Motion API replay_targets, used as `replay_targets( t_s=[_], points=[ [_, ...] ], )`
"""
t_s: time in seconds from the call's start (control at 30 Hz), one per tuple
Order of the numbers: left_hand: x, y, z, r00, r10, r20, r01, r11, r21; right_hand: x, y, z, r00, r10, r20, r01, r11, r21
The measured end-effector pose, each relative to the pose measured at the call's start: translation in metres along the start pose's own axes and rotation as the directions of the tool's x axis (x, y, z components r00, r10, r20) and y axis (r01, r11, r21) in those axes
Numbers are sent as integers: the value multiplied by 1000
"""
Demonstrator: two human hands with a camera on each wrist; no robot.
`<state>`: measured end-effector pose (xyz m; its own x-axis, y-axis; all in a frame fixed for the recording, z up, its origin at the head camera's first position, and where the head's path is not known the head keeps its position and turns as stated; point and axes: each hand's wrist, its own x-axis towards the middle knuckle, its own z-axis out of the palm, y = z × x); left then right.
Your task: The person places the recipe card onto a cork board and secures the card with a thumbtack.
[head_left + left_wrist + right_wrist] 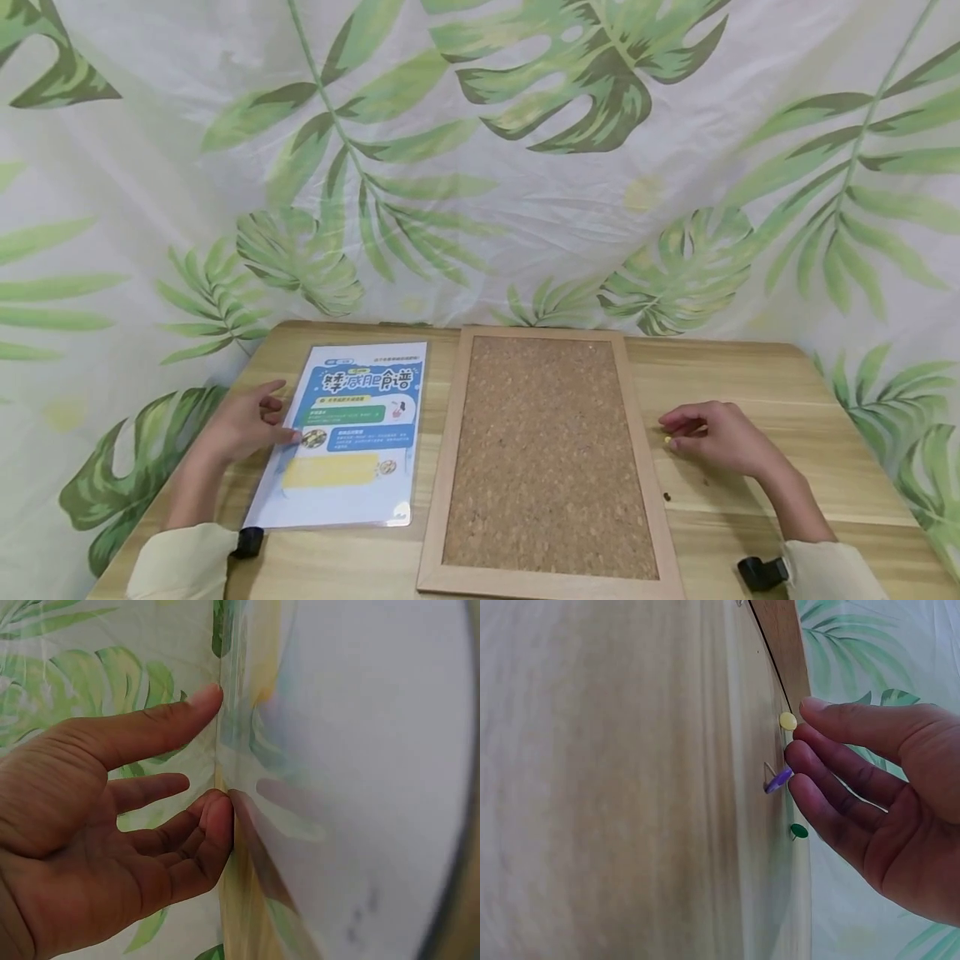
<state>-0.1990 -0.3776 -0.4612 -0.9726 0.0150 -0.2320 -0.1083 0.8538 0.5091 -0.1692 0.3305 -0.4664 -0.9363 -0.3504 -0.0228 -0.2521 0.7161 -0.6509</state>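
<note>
In the head view, my left hand [243, 423] is at the left edge of a printed sheet [345, 500] in a clear glossy cover. The left wrist view shows the thumb [202, 697] held out toward the cover, and bent fingers [217, 821] touching its edge. Right of the framed cork board [551, 458], my right hand [723, 437] is low over the table, fingers loosely bent. A yellow thumbtack [787, 721] is just beyond the thumb and forefinger tips. A purple thumbtack [778, 780] and a green thumbtack [799, 831] are close to the other fingertips.
The wooden table [750, 367] carries the sheet on the left and the cork board in the middle. A small dark object [667, 497] lies right of the board's frame. Behind the table hangs a leaf-patterned cloth [525, 208].
</note>
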Motion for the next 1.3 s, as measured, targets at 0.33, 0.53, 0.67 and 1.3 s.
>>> replay_targets(
  t_s=[0.33,0.53,0.67,1.3],
  points=[
    [0,0,0,1000,2,-20,-2,1000,-5,2,0,4,1000,-13,3,13,1000,-15],
    [-2,3,1,1000,-12,-27,12,1000,11,1,-1,6,1000,-24,10,24,999,-44],
    [-3,6,1,999,-20,-41,21,1000,15,0,-3,7,1000,-24,12,25,998,-66],
    [-3,10,-5,999,-53,-11,52,999,-2,-2,-6,4,999,-34,23,36,993,-115]
  ],
)
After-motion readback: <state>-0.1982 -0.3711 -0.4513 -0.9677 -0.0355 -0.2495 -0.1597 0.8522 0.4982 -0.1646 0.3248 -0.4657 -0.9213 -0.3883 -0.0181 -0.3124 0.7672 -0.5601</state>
